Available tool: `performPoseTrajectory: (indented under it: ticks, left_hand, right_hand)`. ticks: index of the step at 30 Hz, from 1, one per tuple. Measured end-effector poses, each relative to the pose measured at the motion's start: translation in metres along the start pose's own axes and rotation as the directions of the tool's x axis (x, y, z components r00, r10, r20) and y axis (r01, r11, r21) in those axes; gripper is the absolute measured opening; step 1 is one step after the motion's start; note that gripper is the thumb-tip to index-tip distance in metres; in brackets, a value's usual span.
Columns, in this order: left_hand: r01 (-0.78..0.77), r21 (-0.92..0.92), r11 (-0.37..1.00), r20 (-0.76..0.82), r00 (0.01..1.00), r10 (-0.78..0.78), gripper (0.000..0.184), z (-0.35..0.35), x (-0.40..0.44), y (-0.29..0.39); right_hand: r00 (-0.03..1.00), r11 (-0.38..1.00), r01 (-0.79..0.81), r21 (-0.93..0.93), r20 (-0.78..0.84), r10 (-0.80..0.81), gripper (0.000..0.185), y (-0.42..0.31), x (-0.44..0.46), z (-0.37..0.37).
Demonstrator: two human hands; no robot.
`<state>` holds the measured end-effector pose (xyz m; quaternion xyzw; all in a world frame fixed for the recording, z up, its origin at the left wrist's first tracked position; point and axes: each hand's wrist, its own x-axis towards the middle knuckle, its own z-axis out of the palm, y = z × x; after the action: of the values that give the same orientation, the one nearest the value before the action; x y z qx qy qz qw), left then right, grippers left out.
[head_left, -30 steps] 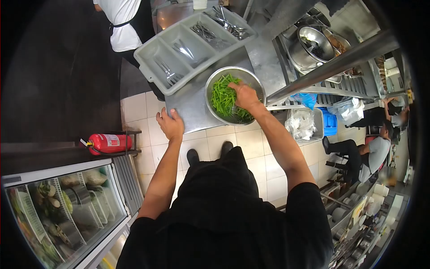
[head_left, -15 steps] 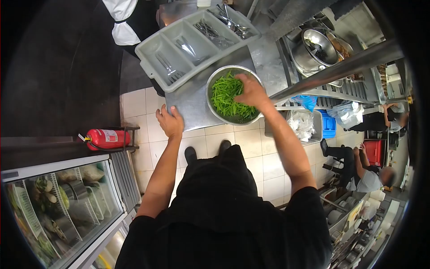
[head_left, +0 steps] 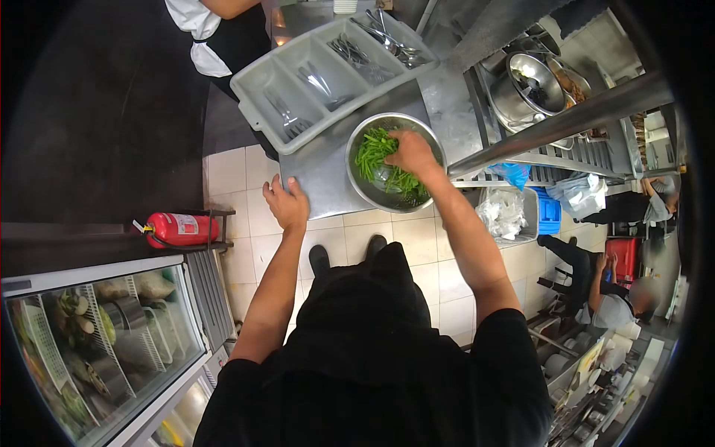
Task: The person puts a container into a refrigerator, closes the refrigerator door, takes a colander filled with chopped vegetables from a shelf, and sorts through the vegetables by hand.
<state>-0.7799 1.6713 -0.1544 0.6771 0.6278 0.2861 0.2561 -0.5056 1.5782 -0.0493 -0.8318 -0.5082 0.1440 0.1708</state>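
A round metal bowl (head_left: 357,182) stands on the steel table (head_left: 316,182) near its front edge. Thin-cut green vegetables (head_left: 370,151) lie in it, parted so that some bare metal shows between them. My right hand (head_left: 412,153) reaches into the bowl from the right, its fingers curled into the greens and their tips hidden. At the table's front left corner rests my left hand (head_left: 287,203), fingers spread, holding nothing.
Behind the bowl lies a grey cutlery tray (head_left: 246,97) with forks and spoons. A metal post (head_left: 521,138) slants across the right side. A red fire extinguisher (head_left: 179,229) and a glass-door fridge (head_left: 112,335) are at left. A person (head_left: 216,37) stands beyond the table; others are at right.
My right hand has shifted slightly left and deeper among the greens, baring part of the bowl's bottom. My left hand stays put. The person's forearm at the top has come into view.
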Motion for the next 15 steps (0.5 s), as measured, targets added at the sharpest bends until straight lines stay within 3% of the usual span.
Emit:
performPoseTrajectory:
  ticks: [3,6,8,12,14,15]
  left_hand:
    - [-0.024,0.020,1.000,-0.014,1.000,0.024,0.050,0.003,0.002,-0.003]
    - [-0.025,0.018,1.000,-0.014,1.000,0.025,0.050,0.003,0.001,-0.003]
    - [-0.039,0.010,0.999,-0.031,0.999,0.039,0.050,0.004,0.001,-0.005]
    - [-0.036,0.019,0.999,-0.048,0.998,0.037,0.051,0.005,0.001,-0.004]
    - [-0.017,0.027,1.000,-0.028,0.999,0.018,0.051,0.004,0.001,-0.002]
    - [-0.018,0.028,0.999,-0.026,0.999,0.018,0.051,0.003,0.000,0.000]
  right_hand:
    - [0.992,0.998,0.006,0.059,0.127,-0.014,0.065,-0.013,-0.004,-0.040]
    - [0.980,0.988,0.030,0.149,0.192,-0.058,0.056,-0.001,-0.003,-0.049]
    - [0.963,0.953,0.118,0.278,0.204,-0.178,0.049,0.008,-0.004,-0.051]
    - [0.961,0.959,0.076,0.274,0.237,-0.144,0.044,0.011,-0.010,-0.053]
    - [0.966,0.994,0.098,0.057,0.233,-0.108,0.058,0.012,-0.020,-0.034]
    - [0.967,0.994,0.096,0.058,0.233,-0.107,0.058,0.006,-0.029,-0.018]
